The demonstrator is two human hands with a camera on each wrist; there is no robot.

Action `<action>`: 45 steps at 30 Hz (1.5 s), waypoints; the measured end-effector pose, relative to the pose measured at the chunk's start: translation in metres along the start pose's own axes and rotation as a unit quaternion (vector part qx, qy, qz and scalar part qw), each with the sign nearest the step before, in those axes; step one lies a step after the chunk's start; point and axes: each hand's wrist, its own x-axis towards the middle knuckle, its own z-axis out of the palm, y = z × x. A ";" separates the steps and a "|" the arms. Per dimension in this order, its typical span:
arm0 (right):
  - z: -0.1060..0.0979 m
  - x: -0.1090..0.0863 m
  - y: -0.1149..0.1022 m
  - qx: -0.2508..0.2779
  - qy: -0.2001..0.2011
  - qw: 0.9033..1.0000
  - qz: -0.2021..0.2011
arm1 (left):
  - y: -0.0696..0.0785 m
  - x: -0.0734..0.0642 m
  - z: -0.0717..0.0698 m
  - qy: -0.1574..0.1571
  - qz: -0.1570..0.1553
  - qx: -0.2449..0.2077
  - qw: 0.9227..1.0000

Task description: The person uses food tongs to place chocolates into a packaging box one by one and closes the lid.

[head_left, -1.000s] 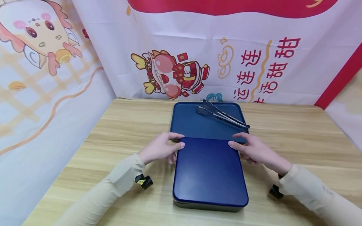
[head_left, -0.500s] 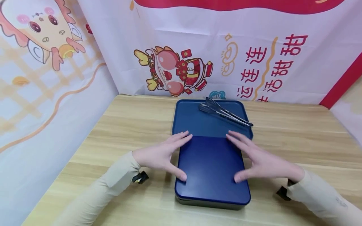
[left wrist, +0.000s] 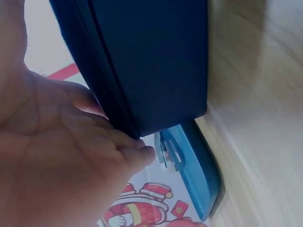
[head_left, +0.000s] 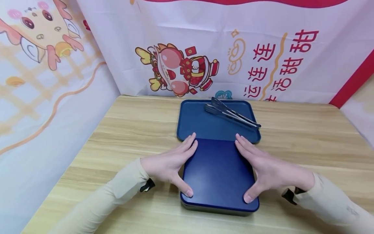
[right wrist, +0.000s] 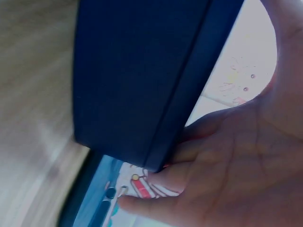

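Observation:
A dark blue rectangular box (head_left: pixel 219 172) with its lid on lies in front of me on the table. My left hand (head_left: pixel 170 164) rests along the lid's left edge, thumb near the front corner and straight fingers at the far corner. On the opposite edge my right hand (head_left: pixel 267 167) mirrors it, fingers extended and thumb low on the lid. Both wrist views show the box's side wall (left wrist: pixel 156 61) and a thin seam under the lid. The right palm (right wrist: pixel 227 165) faces the box wall, with the fingers at its far corner.
Behind the box lies a blue tray (head_left: pixel 193 122), its near edge partly hidden by the box. Black-tipped tongs (head_left: pixel 232 114) lie across the tray's right part. A printed cloth (head_left: pixel 187 26) hangs behind the wooden table (head_left: pixel 131 130), another along the left.
Both hands let go of the lid's far corners, spread their fingers and came down along its two side edges, thumbs now near the front. The box, tray and tongs stay in place.

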 end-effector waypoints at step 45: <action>0.005 -0.009 -0.034 -0.040 0.000 0.996 0.075 | 0.013 -0.004 0.003 -0.021 0.102 0.091 0.990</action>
